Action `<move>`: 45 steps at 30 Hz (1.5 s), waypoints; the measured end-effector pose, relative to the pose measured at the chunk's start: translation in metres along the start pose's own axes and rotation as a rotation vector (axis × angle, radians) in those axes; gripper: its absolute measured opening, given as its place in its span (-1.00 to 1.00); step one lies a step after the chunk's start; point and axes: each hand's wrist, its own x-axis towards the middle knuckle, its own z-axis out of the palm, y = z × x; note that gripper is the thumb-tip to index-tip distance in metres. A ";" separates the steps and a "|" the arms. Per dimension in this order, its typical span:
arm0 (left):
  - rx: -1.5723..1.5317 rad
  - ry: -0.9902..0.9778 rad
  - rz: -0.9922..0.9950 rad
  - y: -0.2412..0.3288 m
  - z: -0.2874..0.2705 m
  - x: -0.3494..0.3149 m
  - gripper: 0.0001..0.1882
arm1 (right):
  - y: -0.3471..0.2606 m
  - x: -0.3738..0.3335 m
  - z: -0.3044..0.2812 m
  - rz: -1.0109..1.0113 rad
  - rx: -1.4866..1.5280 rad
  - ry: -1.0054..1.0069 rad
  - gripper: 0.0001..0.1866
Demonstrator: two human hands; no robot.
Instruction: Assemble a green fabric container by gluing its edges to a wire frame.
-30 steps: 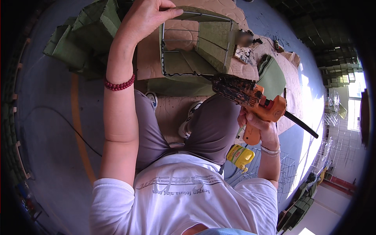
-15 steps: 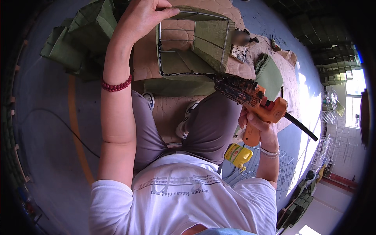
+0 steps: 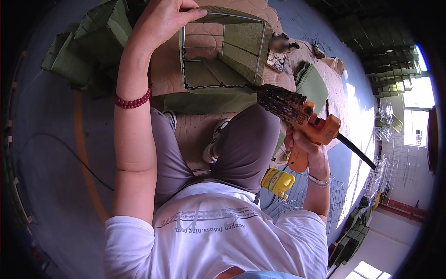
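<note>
Green wire-rimmed fabric box (image 3: 241, 52), left hand (image 3: 163, 21) pinching it, lies forward-left of the right hand (image 3: 313, 149) gripping an orange glue gun (image 3: 304, 116).

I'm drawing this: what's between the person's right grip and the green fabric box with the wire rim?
A black-smeared orange glue gun, in the head view: the right grip holds its handle, its tip by the rim of the green box.

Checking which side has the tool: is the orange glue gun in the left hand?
No, the right hand grips the glue gun, while the left hand holds the green box.
</note>
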 end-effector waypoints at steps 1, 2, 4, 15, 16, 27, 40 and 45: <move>0.005 0.000 0.000 0.000 0.000 0.000 -0.66 | -0.001 -0.001 0.000 0.000 -0.005 0.003 -0.80; 0.000 0.001 0.001 0.000 0.000 0.000 -0.66 | -0.003 -0.002 0.001 0.002 -0.009 0.000 -0.81; 0.004 0.010 0.009 0.002 0.000 0.000 -0.65 | -0.004 -0.002 0.001 0.006 -0.015 -0.003 -0.81; -0.001 0.002 0.044 -0.005 0.000 0.001 -0.64 | -0.004 -0.003 0.004 -0.004 0.002 0.031 -0.79; -0.001 -0.009 0.043 -0.004 0.000 0.001 -0.63 | -0.004 -0.005 0.002 -0.003 -0.002 0.033 -0.79; 0.001 0.008 0.074 -0.006 0.003 0.001 -0.64 | -0.007 -0.015 -0.007 0.040 -0.112 0.091 -0.76; -0.026 0.032 0.069 -0.006 0.005 0.001 -0.69 | -0.015 -0.015 -0.001 0.013 -0.198 0.103 -0.74; 0.011 0.041 0.091 -0.010 0.005 -0.001 -0.72 | -0.017 -0.013 0.000 0.019 -0.213 0.091 -0.74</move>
